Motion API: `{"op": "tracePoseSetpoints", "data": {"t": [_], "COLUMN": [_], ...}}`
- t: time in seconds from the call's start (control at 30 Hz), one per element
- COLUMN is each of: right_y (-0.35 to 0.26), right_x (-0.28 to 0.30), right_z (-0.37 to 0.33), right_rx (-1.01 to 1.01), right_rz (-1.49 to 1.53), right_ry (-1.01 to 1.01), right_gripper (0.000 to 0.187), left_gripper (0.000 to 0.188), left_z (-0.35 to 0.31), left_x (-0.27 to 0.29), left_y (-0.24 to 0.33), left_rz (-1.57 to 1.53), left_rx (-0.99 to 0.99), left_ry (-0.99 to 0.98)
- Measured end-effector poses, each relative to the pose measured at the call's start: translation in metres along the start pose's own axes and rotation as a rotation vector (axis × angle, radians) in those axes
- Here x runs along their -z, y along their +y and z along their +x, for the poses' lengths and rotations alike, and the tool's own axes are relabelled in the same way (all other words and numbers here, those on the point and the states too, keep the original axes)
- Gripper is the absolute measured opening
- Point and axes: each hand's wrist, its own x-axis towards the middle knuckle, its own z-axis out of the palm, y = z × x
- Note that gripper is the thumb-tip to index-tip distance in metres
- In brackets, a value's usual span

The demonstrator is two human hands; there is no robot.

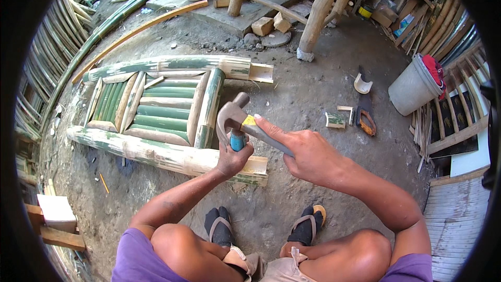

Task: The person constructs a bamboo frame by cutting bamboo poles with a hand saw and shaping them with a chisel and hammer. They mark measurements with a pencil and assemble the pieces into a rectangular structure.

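My right hand (313, 156) is wrapped round the grey handle of a claw hammer (236, 109), its index finger stretched along the shaft by a yellow patch. The hammer head is just above my left hand (233, 161), which grips a blue-handled chisel (238, 141). The chisel's lower end is hidden by the fist; whether the hammer touches it I cannot tell. Both are over the right end of a bamboo panel lying on the ground, by its thick near pole (151, 146). Green slats (162, 112) fill the panel, and a far pole (172, 64) runs along its other side.
To the right lie a handsaw (365, 115), a short bamboo piece (335, 120) and a curved offcut (362, 84). A grey bucket (415, 86) with red cloth stands farther right. A wooden post (318, 21) rises ahead. A pencil (104, 183) lies left, near a white block (56, 210).
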Motion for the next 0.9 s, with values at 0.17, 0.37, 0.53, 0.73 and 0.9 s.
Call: {"op": "tracePoseSetpoints", "data": {"t": [0.17, 0.37, 0.53, 0.73, 0.9], "right_y": [0.015, 0.003, -0.009, -0.015, 0.012], "right_x": [-0.006, -0.017, 0.03, -0.004, -0.024], "right_z": [0.0, -0.003, -0.011, -0.007, -0.014], "right_rx": [0.208, 0.112, 0.298, 0.037, 0.065], "right_rz": [0.002, -0.097, 0.042, -0.144, 0.008], "right_ry": [0.295, 0.098, 0.448, 0.049, 0.132], "right_gripper": [0.087, 0.087, 0.088, 0.087, 0.089], "left_gripper": [0.013, 0.01, 0.011, 0.013, 0.012], "left_z": [0.005, 0.002, 0.005, -0.002, 0.003], "left_x": [0.003, -0.001, -0.002, 0.001, -0.003], "left_y": [-0.007, -0.012, -0.009, -0.007, -0.012], "left_rz": [0.03, -0.024, 0.012, 0.061, 0.035], "left_rx": [-0.052, 0.013, -0.11, -0.016, 0.028], "left_ry": [-0.024, 0.0, 0.041, 0.002, 0.031]}}
